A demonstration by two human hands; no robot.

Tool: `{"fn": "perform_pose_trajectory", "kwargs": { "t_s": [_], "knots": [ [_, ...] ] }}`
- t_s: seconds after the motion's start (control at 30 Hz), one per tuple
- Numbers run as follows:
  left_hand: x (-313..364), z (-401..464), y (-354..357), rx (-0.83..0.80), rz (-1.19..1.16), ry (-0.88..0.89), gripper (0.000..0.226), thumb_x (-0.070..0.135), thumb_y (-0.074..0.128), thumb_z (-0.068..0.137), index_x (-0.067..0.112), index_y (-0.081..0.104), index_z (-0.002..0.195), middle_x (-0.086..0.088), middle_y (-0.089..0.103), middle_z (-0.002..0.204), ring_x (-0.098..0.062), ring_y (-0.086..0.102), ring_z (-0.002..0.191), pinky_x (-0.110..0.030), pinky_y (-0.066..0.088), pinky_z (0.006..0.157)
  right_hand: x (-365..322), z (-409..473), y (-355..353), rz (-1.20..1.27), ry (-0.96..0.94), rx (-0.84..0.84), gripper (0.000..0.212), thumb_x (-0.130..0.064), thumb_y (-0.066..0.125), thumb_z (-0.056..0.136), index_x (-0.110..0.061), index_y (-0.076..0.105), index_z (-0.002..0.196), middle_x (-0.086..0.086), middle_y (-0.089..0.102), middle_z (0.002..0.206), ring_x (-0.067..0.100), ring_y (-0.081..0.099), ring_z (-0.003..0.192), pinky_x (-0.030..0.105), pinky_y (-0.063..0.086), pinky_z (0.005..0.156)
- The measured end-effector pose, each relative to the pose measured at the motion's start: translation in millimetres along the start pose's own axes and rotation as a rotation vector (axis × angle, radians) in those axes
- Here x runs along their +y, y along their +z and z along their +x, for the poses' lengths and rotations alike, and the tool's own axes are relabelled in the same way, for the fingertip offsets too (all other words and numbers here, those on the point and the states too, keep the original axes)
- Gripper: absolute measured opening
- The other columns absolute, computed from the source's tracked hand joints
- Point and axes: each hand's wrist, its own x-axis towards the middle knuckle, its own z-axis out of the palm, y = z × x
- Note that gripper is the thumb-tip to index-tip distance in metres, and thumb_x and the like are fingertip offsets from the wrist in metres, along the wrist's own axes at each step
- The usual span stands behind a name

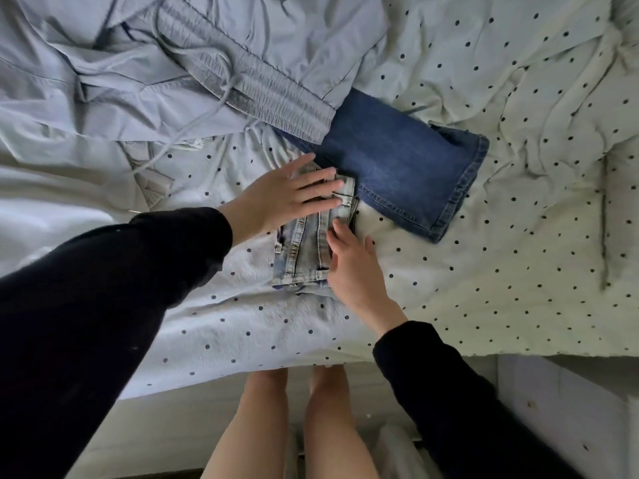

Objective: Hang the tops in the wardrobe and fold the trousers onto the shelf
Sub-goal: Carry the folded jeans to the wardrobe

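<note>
A small folded pair of light-wash jeans (302,250) lies on the dotted bedspread near the bed's front edge. My left hand (287,195) lies flat across its far end with straight fingers pressing down. My right hand (352,267) rests on the right side of the bundle, its fingers touching the denim edge. Just beyond, a pair of dark blue jeans (404,160) lies folded, partly tucked under grey-blue trousers (262,95) with an elastic waistband and drawstring.
The white bedspread with dark dots (518,202) covers the bed, wrinkled at the right. A heap of pale grey-blue cloth (86,63) fills the far left. My bare legs (294,426) stand against the bed's front edge.
</note>
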Motion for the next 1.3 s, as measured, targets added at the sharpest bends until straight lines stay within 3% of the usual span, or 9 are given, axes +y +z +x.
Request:
{"fn": "perform_pose_trajectory", "kwargs": {
  "t_s": [0.13,0.23,0.3,0.47,0.57,0.73,1.0,1.13,1.3],
  "knots": [
    [8,-3,-13,0.095,-0.05,0.056,0.047,-0.003,0.04,0.083,0.008,0.061,0.123,-0.014,0.06,0.127,-0.035,0.053,0.121,-0.059,0.035,0.104,-18,-15,4,0.06,0.101,-0.057,0.062,-0.046,0.022,0.098,-0.011,0.022,0.149,0.004,0.012,0.159,0.014,0.004,0.146,0.04,-0.004,0.117],
    [11,-16,-31,0.087,-0.039,-0.01,0.037,-0.002,0.041,0.084,0.003,0.066,0.111,-0.018,0.066,0.113,-0.035,0.059,0.112,-0.057,0.043,0.097,-34,-32,14,-0.133,0.103,0.072,0.109,-0.082,0.012,0.072,-0.003,0.03,0.145,0.015,0.031,0.151,0.025,0.025,0.142,0.05,0.011,0.117],
    [16,-31,-56,-0.001,-0.07,-0.122,0.041,0.006,0.033,0.089,-0.001,0.057,0.122,-0.023,0.061,0.119,-0.038,0.054,0.118,-0.057,0.041,0.098,-47,-41,14,-0.219,0.098,0.195,0.117,-0.089,0.035,0.057,0.002,0.052,0.129,0.019,0.055,0.131,0.03,0.05,0.126,0.056,0.031,0.107],
    [54,-93,-97,-0.517,-0.267,-0.461,0.053,0.032,0.042,0.096,0.002,0.032,0.137,-0.018,0.048,0.133,-0.034,0.046,0.121,-0.043,0.039,0.098,-69,-50,12,-0.364,-0.104,0.338,0.067,-0.03,0.088,0.044,-0.004,0.067,0.102,0.011,0.068,0.1,0.029,0.062,0.106,0.049,0.044,0.099],
    [74,-155,-119,-0.361,-0.495,-0.721,0.049,0.043,0.055,0.088,0.01,0.048,0.123,-0.005,0.058,0.119,-0.025,0.059,0.106,-0.035,0.045,0.086,-99,-68,-7,-0.323,-0.402,0.392,0.048,-0.011,0.086,0.045,-0.005,0.069,0.09,0.008,0.069,0.084,0.027,0.066,0.088,0.045,0.05,0.094],
    [103,-253,-142,0.344,-0.382,-1.06,0.047,0.031,0.071,0.075,0.009,0.056,0.114,-0.008,0.066,0.105,-0.027,0.064,0.098,-0.041,0.049,0.09,-177,-83,-52,-0.284,-0.651,0.37,0.041,-0.003,0.083,0.042,-0.007,0.071,0.081,0.006,0.068,0.067,0.026,0.066,0.065,0.034,0.054,0.075],
    [144,-427,-146,0.494,-0.373,-1.5,0.064,0.022,0.082,0.064,0.009,0.051,0.119,-0.006,0.065,0.111,-0.024,0.064,0.099,-0.035,0.04,0.094,-361,-136,-34,-0.464,-1.002,0.219,0.043,-0.005,0.058,0.076,-0.009,0.063,0.118,0.01,0.07,0.106,0.03,0.063,0.098,0.034,0.043,0.088],
    [147,-562,-133,0.52,-0.247,-1.616,0.045,0.016,0.069,0.071,0.004,0.057,0.112,-0.009,0.068,0.108,-0.025,0.066,0.099,-0.035,0.038,0.093,-486,-154,14,-0.455,-1.226,0.297,0.045,-0.007,0.081,0.051,-0.003,0.07,0.095,0.013,0.072,0.084,0.03,0.068,0.079,0.035,0.053,0.077],
    [168,-725,-111,0.464,-0.138,-1.705,0.032,0.025,0.053,0.084,0.004,0.059,0.108,-0.01,0.069,0.102,-0.026,0.066,0.099,-0.036,0.039,0.093,-634,-179,99,-0.423,-1.486,0.394,0.058,-0.003,0.085,0.044,-0.003,0.069,0.1,0.011,0.072,0.097,0.029,0.068,0.097,0.047,0.048,0.093]
  ]
}}
